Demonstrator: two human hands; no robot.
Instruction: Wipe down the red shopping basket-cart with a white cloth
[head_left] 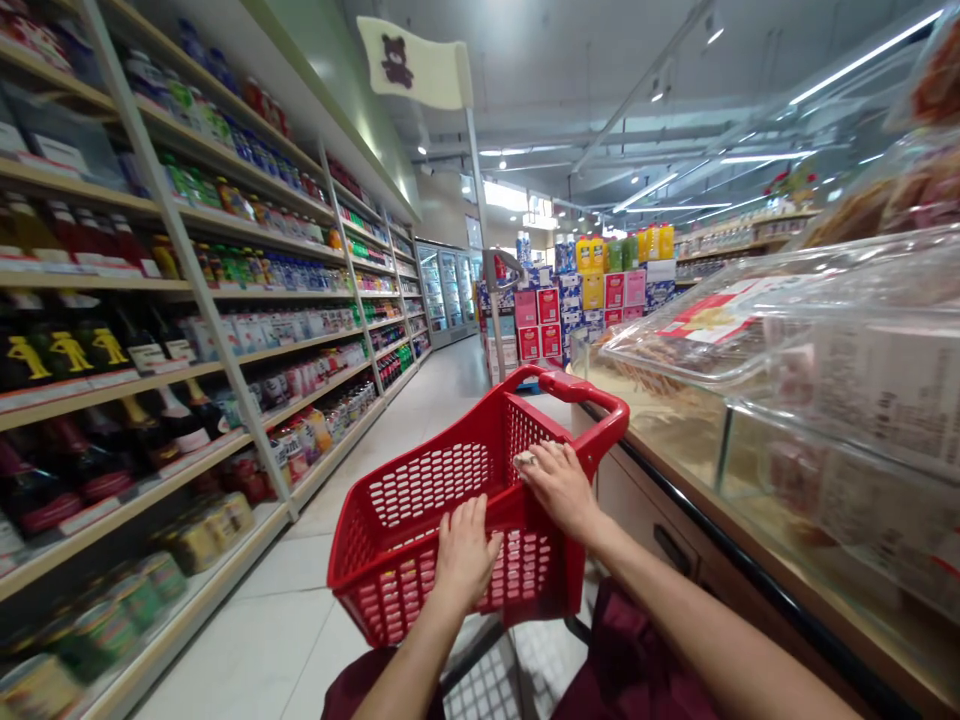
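"Where's our red, perforated plastic shopping cart (517,520)?"

"Before us; our left hand (466,552) drapes half-spread over its rim, our right hand (556,485) — perhaps pinching a small white scrap (524,459) — likewise. Let's press evenly."

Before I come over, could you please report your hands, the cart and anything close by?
Left hand on red cart. Right hand likewise, small whitish thing at its fingers, unclear what. Glass-sided counter close on right.
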